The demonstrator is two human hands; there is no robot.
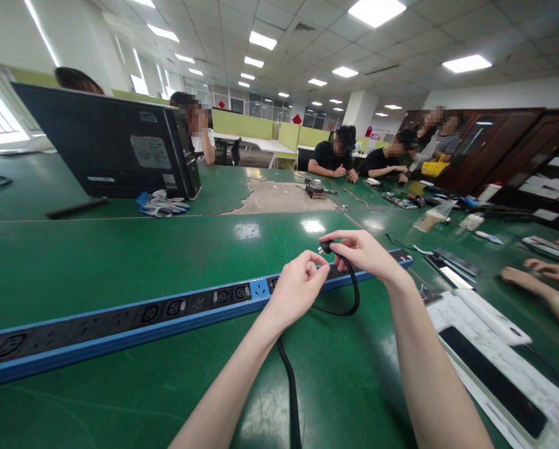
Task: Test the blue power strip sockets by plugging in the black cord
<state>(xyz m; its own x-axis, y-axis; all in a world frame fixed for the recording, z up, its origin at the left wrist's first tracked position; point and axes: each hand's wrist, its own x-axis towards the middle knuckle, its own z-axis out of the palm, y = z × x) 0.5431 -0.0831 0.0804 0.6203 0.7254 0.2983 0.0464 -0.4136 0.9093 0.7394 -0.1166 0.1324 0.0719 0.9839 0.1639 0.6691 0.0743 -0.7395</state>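
My right hand (361,249) is closed on a black power plug (326,247), its metal prongs pointing down and to the left. From the plug a black power cable (356,290) loops down, passes behind my left hand and runs to the bottom edge. My left hand (300,284) is closed just left of the plug, fingertips pinched together; what they hold, if anything, is hidden. Under both hands lies a long blue and black power strip (176,315), slanting across the table, with several outlets and one blue socket (260,289) beside my left hand.
The green table (134,268) carries a black computer case (115,143), work gloves (162,203) and a torn bare patch (274,196). At right are a phone (494,380) and a white power bank-like block (492,315). Another person's hands (541,277) rest nearby; several people sit beyond.
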